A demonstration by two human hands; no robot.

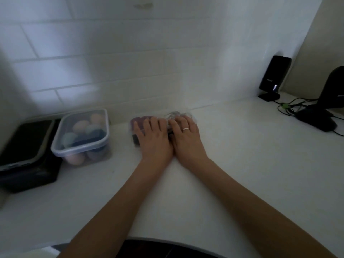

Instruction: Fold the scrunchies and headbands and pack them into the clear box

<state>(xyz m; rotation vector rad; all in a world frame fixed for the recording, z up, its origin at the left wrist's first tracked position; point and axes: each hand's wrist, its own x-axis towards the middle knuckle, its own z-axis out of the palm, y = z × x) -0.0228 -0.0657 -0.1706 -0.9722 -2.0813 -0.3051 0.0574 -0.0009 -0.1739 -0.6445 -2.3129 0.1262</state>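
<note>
Both hands lie flat, side by side, at the centre of the frame on a clear box (163,125) that stands on the white counter (232,164) close to the tiled wall; the left hand (154,138) spreads straight fingers over the box's left part, the right hand (186,136), wearing a ring, presses with straight fingers on its right part; neither hand curls round anything; dark purple fabric (136,122) shows through the box at its left edge, and a pale, crumpled piece shows past the fingertips at its far side, too blurred to name; judged from this, the packing appears near its end, the contents being pressed down or a lid being seated, though whether a lid is on cannot be told; no loose scrunchies or headbands show on the counter; at centre left stands a lidded container (81,135) of pastel rounded items, just beside a black tray (26,155) at the left edge; at upper right stand a black speaker (273,77), cables (290,107) and a dark stand (320,116), all well apart from the hands; nothing lies between the hands and the box
</note>
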